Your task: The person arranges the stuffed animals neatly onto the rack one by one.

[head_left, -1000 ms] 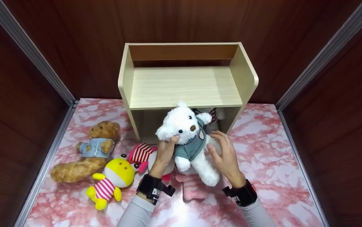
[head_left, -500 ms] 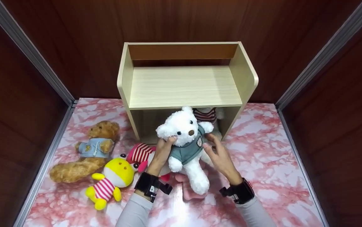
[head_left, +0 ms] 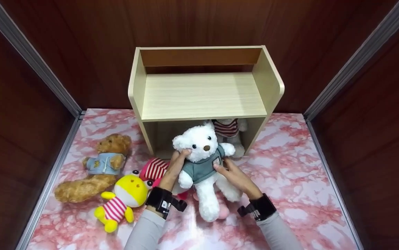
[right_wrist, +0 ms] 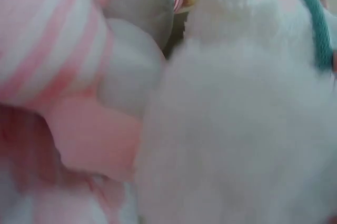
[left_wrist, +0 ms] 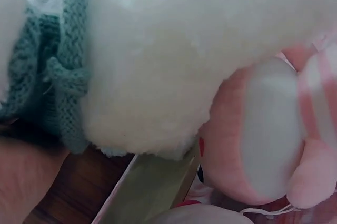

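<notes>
A white teddy bear (head_left: 199,139) in a green knitted top is held upright in front of the shelf's lower opening. My left hand (head_left: 172,170) grips it by the head and neck, thumb on its cheek. On the other side my right hand (head_left: 239,178) holds its body, thumb over the top's front and fingers behind. White fur (left_wrist: 147,66) fills much of the left wrist view, with part of my left hand (left_wrist: 26,176) at the edge. Below the bear lies a pink plush toy (head_left: 223,210), mostly covered; its striped body (right_wrist: 58,40) shows in the right wrist view.
A pale wooden shelf (head_left: 202,95) stands at the back. In its lower right corner sits a toy in a striped top (head_left: 226,128). To the left lie a brown bear (head_left: 105,163), a yellow plush toy (head_left: 131,191) and a red-striped plush toy (head_left: 155,169).
The white bear has come lower and nearer and turned more upright. My right hand has moved left and closed on its side; more of the toy inside the shelf shows.
</notes>
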`<state>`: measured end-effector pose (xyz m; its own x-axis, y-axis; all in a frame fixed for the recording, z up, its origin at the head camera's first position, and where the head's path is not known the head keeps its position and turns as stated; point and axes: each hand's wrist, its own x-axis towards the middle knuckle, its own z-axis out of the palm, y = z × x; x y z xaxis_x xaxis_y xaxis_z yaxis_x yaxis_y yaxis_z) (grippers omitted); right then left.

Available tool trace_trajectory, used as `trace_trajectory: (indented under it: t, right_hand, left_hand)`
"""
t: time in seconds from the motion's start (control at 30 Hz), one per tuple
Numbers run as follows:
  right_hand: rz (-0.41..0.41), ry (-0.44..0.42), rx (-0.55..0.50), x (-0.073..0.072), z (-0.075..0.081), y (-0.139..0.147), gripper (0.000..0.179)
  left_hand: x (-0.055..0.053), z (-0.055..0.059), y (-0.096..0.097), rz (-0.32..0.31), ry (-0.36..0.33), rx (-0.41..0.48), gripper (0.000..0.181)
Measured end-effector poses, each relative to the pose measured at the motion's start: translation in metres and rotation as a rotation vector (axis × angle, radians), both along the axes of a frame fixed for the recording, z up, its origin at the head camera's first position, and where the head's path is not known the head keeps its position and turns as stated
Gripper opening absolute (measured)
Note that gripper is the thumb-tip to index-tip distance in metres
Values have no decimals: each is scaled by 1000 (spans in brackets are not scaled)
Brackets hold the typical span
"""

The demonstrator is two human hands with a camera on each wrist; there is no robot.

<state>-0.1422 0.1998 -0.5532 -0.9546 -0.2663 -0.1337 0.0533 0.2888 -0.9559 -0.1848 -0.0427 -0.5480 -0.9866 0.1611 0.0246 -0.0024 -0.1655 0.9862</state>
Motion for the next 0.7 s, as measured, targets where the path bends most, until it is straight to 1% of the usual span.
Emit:
trace_trajectory:
  t: [0.07, 0.13, 0.27, 0.33, 0.43, 0.53, 0.6, 0.7]
  right_hand:
    - [26, -33, -38, 0, -2, 0, 83]
    - [56, -41, -90, -1, -4, 0, 85]
    - [89, -35, -191, -3, -8, -2, 80]
    - [80, -22, -215, -3, -10, -5, 74]
    - [25, -5, -227, -4, -12, -10, 66]
    - [-61, 7, -243, -4, -15, -14, 58]
    - [-122, 15, -255, -4, -17, -17, 58]
    - [-200, 37, -255, -4, -19, -19, 59]
  left_hand:
    - [-1, 0, -1, -26, 3, 2, 48]
    - [-2, 1, -1, -53, 4, 17, 47]
    - [-5, 2, -1, -81, -26, 65, 44]
    - [-6, 3, -1, -80, -44, 77, 45]
    - [-7, 6, 0, -67, -69, 75, 51]
    - [-7, 9, 3, -80, -57, 60, 57]
    - [-7, 11, 5, -97, -47, 49, 61]
    - [-5, 10, 5, -92, -76, 3, 75]
